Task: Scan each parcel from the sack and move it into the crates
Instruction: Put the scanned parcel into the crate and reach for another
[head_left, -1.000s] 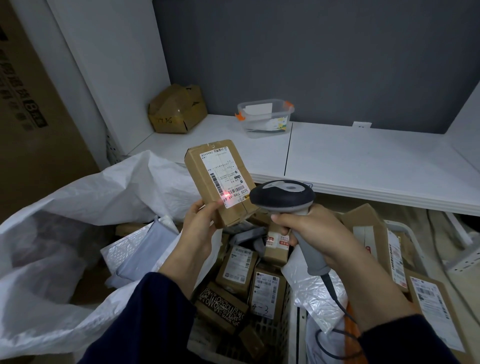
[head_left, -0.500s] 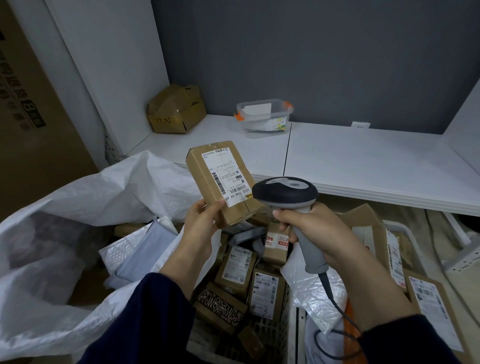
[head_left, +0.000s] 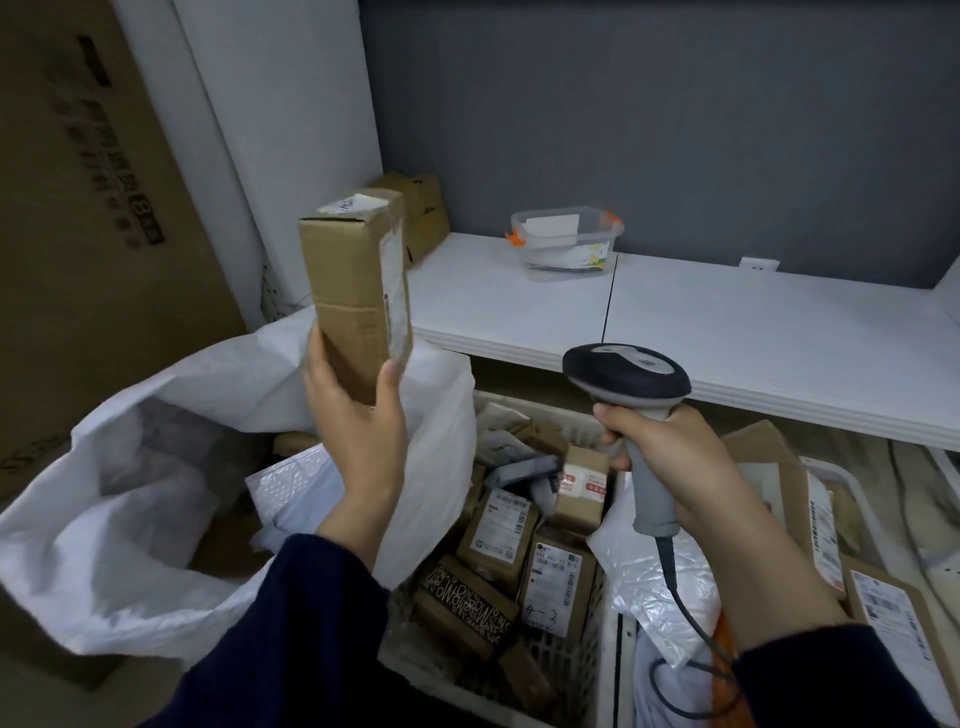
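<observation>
Left hand (head_left: 358, 415) grips the cardboard parcel (head_left: 353, 291), label turned off the barcode scanner (head_left: 626, 376) clasped in the right hand (head_left: 660, 457); scanning seems done, crate (head_left: 566, 670) next.

Grey wall (head_left: 675, 114), white shelf (head_left: 753, 332), wall socket (head_left: 759, 264), dim light.

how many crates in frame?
2. One crate sits centre, packed with small boxes; a second crate is beside it on the right, mostly covered by parcels and the arm. Others may be hidden.
</observation>
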